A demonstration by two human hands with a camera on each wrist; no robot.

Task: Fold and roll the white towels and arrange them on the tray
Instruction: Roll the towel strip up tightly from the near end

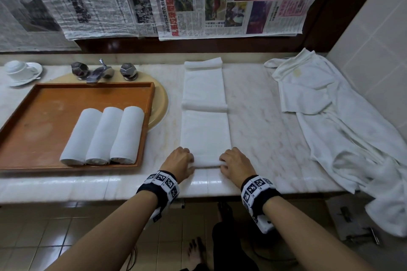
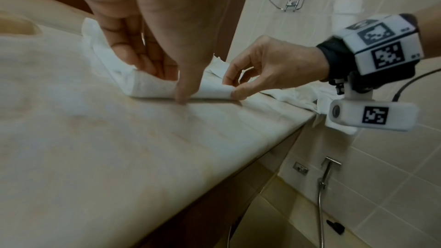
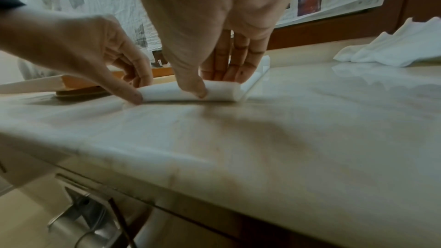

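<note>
Head view: a folded white towel [image 1: 206,116] is laid lengthwise on the marble counter [image 1: 259,105], just right of the tray [image 1: 39,103], where three rolled towels [image 1: 103,136] lie side by side. Its near end is pinched into a first turn by the left hand [image 1: 179,164] and the right hand [image 1: 234,165], fingers curled over the roll at each end. A slanted or loose roll is risked if one end is advanced faster, and a raised crease midway along the strip may be caught up in the roll. Fingertips under the turn are hidden, and the roll's tightness cannot be judged. The crumpled cloth [image 1: 330,116] at right is cut off.
</note>
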